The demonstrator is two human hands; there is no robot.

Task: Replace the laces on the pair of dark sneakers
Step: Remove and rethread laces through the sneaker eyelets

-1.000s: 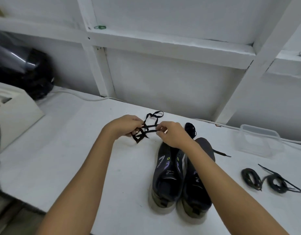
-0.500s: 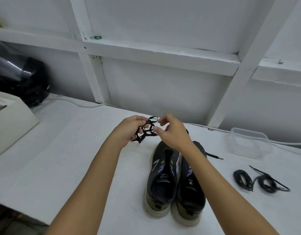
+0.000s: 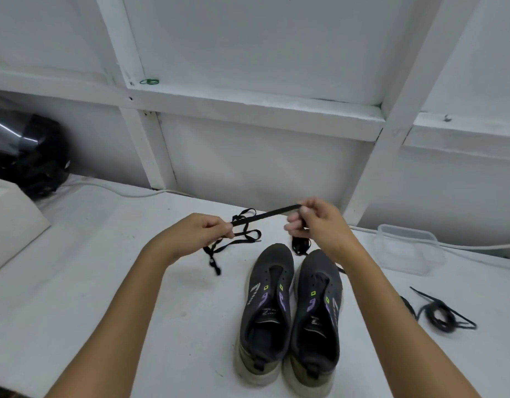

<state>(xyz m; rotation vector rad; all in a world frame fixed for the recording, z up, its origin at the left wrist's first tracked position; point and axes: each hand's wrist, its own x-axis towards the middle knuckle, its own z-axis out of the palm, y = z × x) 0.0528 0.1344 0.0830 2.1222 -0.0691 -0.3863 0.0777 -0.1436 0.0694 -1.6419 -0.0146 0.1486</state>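
Observation:
Two dark sneakers stand side by side on the white table, toes away from me, both without laces: the left sneaker (image 3: pixel 266 311) and the right sneaker (image 3: pixel 317 323). A flat black lace (image 3: pixel 265 216) is stretched between my hands above the table, beyond the toes. My left hand (image 3: pixel 202 229) pinches one part of it, with loose loops hanging down below. My right hand (image 3: pixel 317 222) pinches the other end, raised a little higher. Another bundled black lace (image 3: pixel 300 246) lies just past the right sneaker's toe.
Coiled black laces (image 3: pixel 439 314) lie on the table at the right. A clear plastic container (image 3: pixel 408 248) stands behind them by the wall. A white box (image 3: pixel 10 222) and a black helmet (image 3: pixel 27 156) sit at the far left. A white cable (image 3: pixel 119 192) runs along the wall.
My hands have moved apart, and the bunched lace between them is now pulled out into a straight stretch, with loops hanging from my left hand. The camera has tilted, showing the sneakers lower.

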